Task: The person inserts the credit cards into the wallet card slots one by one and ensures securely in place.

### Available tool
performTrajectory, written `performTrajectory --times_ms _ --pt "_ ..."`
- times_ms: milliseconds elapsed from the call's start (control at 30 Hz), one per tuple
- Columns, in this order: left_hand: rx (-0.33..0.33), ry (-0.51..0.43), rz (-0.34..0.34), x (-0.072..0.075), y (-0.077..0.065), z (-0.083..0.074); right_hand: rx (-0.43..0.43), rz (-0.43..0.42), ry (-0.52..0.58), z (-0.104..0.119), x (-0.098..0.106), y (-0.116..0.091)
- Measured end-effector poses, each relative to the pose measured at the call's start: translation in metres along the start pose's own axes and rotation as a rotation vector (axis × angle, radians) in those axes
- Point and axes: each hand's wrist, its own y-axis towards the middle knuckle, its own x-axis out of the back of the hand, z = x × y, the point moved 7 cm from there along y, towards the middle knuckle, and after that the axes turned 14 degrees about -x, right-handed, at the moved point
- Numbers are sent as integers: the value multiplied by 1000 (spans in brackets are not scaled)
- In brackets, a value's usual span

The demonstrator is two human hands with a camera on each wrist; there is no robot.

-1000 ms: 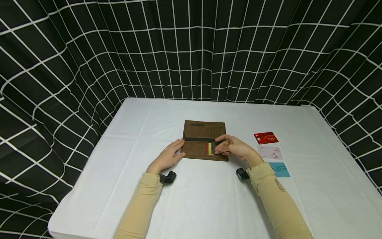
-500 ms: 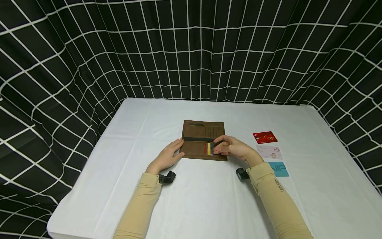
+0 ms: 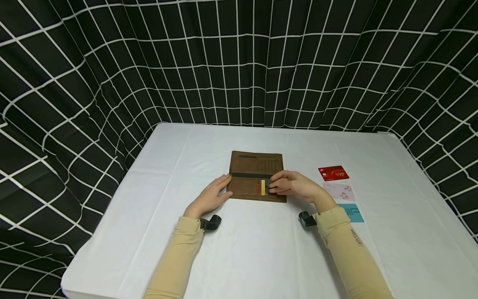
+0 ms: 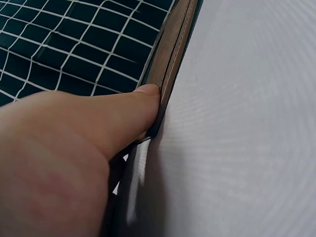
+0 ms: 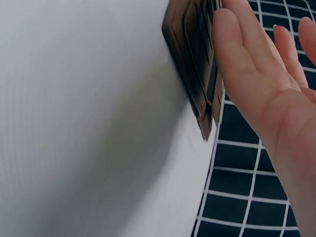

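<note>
A brown wallet [image 3: 242, 187] lies unfolded on the white table. Red [image 3: 258, 187] and yellow [image 3: 263, 187] card edges show in the slots of its near half, beside a dark card [image 3: 267, 189] partly covered by the right fingers. My left hand [image 3: 210, 197] rests flat along the wallet's left edge; in the left wrist view its thumb [image 4: 140, 106] presses on that edge. My right hand [image 3: 298, 187] touches the dark card's area from the right. Its fingers look mostly straight in the right wrist view, with fingertips [image 5: 228, 27] against the wallet.
To the right, a red VIP card [image 3: 333, 173], a pale patterned card [image 3: 341, 192] and a blue card [image 3: 352, 212] lie in a column. The right sleeve [image 3: 349, 245] passes close to the blue one. A black gridded curtain [image 3: 209, 62] surrounds the table [image 3: 246, 257].
My right hand has shifted slightly to the right and its fingers look straighter and less pinched than before. My left hand stays on the wallet's edge.
</note>
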Motion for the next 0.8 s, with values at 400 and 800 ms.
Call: performTrajectory --times_ms 400,800 --pt "4 -4 -1 0 0 3 -44 -173 1 -22 61 -34" --pt "24 0 12 0 0 2 -90 -413 -190 -42 112 -72"
